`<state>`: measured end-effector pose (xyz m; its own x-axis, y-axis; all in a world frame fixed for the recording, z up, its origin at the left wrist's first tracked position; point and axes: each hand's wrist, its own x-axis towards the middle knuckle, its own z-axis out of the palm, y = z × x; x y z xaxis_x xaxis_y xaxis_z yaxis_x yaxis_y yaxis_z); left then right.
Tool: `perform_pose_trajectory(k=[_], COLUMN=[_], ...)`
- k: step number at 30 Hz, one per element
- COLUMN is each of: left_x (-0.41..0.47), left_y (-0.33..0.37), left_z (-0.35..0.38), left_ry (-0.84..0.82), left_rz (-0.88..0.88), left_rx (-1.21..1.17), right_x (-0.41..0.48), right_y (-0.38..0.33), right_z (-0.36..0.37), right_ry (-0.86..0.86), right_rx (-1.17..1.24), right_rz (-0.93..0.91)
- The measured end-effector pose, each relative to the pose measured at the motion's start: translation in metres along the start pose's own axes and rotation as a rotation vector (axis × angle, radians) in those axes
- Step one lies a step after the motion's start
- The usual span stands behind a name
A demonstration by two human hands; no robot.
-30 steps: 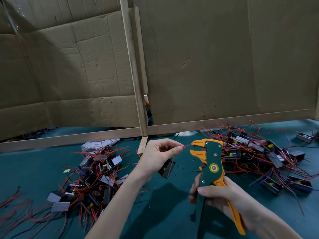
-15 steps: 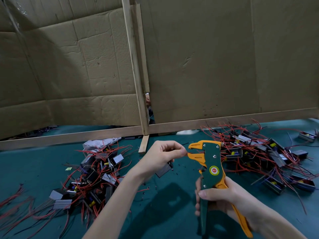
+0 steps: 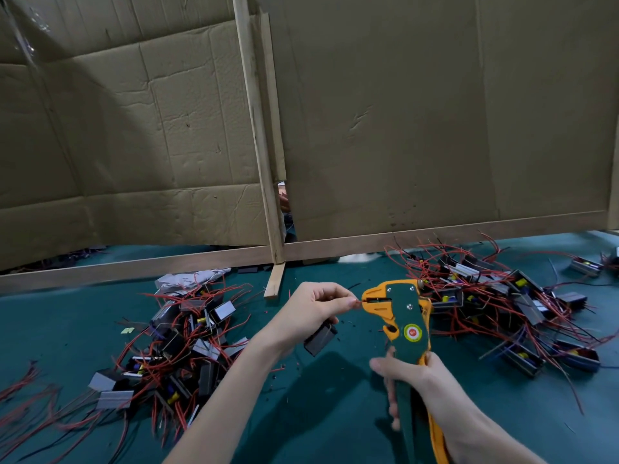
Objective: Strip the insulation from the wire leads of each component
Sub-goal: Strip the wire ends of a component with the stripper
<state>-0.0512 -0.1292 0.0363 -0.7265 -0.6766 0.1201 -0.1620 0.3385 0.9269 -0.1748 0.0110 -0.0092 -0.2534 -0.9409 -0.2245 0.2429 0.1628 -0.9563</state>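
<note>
My left hand [image 3: 313, 308] pinches a thin red wire lead [image 3: 358, 301] between thumb and fingertips, and a small dark box-shaped component [image 3: 320, 338] hangs below that hand. The lead's tip sits in the orange jaws of a green and orange wire stripper [image 3: 400, 316]. My right hand [image 3: 410, 380] grips the stripper's handles from below, fingers curled round them. The jaws look closed around the lead.
A pile of dark components with red leads [image 3: 174, 343] lies on the green mat at the left, another such pile [image 3: 495, 296] at the right. Loose red wires [image 3: 23, 396] trail at the far left. A cardboard wall on a wooden frame [image 3: 261, 162] closes off the back.
The stripper came in towards my left hand and its jaws have closed on the red lead's tip. The component hangs a little lower under my left hand.
</note>
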Motion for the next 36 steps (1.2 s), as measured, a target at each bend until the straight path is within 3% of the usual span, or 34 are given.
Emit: perform_pose_trajectory(k=[4, 7, 11, 15, 17, 20, 22, 25, 27, 32, 36], left_x=[0.005, 0.01, 0.026, 0.064, 0.081, 0.087, 0.077, 0.051, 0.038, 0.009, -0.005], left_y=[-0.006, -0.004, 0.019, 0.056, 0.069, 0.077, 0.071, 0.058, 0.045, 0.004, -0.021], left_z=[-0.006, -0.013, 0.002, 0.054, 0.084, 0.115, 0.115, 0.083, 0.048, -0.046, -0.087], left_ry=[0.155, 0.372, 0.548, 0.489, 0.341, -0.061, -0.176, -0.12, -0.034, 0.085, -0.009], left_rz=[0.002, 0.099, 0.271, 0.444, 0.462, 0.342, 0.311, 0.304, 0.208, -0.411, -0.673], left_rx=[0.138, 0.345, 0.35, 0.276, 0.214, 0.21, 0.24, 0.28, 0.455, 1.114, 1.184], right_x=[0.006, 0.013, 0.018, 0.021, 0.022, 0.022, 0.023, 0.024, 0.024, 0.023, 0.022], right_y=[-0.005, -0.002, 0.002, 0.002, 0.001, -0.003, -0.004, -0.005, -0.006, -0.005, -0.003], right_z=[-0.003, -0.011, -0.02, -0.021, -0.023, -0.025, -0.027, -0.027, -0.027, -0.028, -0.028], right_ry=[-0.126, -0.117, -0.059, -0.067, -0.068, -0.079, -0.084, -0.074, -0.069, -0.063, -0.077], right_rx=[0.192, 0.265, 0.263, 0.324, 0.345, 0.347, 0.367, 0.382, 0.375, 0.369, 0.336], right_rz=[0.049, 0.118, 0.213, 0.268, 0.285, 0.293, 0.291, 0.257, 0.237, 0.245, 0.244])
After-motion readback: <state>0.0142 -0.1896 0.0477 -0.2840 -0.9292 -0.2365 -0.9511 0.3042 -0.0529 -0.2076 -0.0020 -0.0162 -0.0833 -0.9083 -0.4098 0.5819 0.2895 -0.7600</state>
